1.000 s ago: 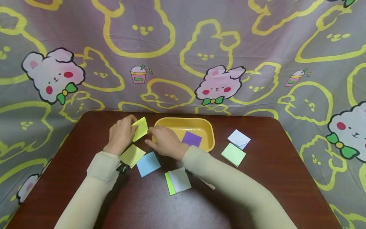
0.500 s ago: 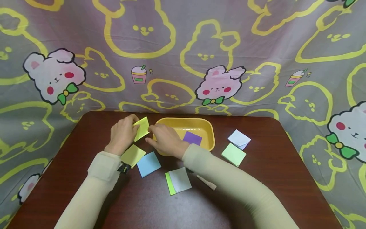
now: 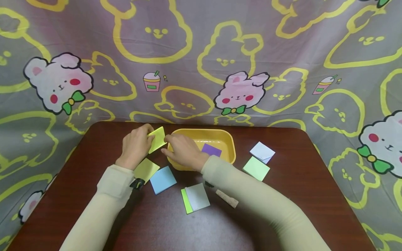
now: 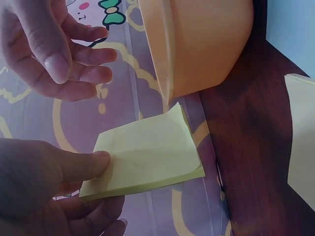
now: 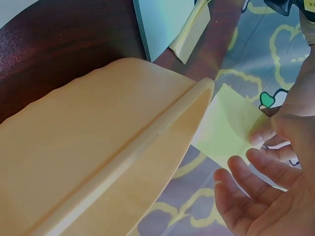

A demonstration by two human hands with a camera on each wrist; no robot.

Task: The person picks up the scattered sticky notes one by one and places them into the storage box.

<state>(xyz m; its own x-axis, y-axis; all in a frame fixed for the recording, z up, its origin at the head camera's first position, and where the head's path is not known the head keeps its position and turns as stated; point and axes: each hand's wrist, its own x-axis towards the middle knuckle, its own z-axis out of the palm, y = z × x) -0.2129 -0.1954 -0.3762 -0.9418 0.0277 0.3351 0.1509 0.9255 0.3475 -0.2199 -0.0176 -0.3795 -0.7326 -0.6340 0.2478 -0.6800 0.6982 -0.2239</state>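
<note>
In the head view we see our left hand (image 3: 135, 146) pinching the yellow pad (image 3: 157, 139) just left of the tray (image 3: 224, 139), while our right hand (image 3: 185, 151) reaches over the tray's left end with its fingers loosely bent around nothing. The pad hangs on a single pinch near one edge, so a bump from the right hand could twist it loose; we judge it might then drop beside the tray, perhaps towards the pale pad (image 3: 147, 170) at the tray's near left. The purple note (image 3: 211, 150) lies inside the tray, close to our right wrist, and a careless sleeve could shift it. From the left wrist, our thumb lies on the pad's top face and the far corner curls up towards the tray; catching that corner on the rim could crease it or peel off extra sheets. From the right wrist, our fingers appear slack and apart from the pad, partly seen past the tray's rim; we cannot tell whether pad and rim touch, and closing in hastily could knock the tray.
</note>
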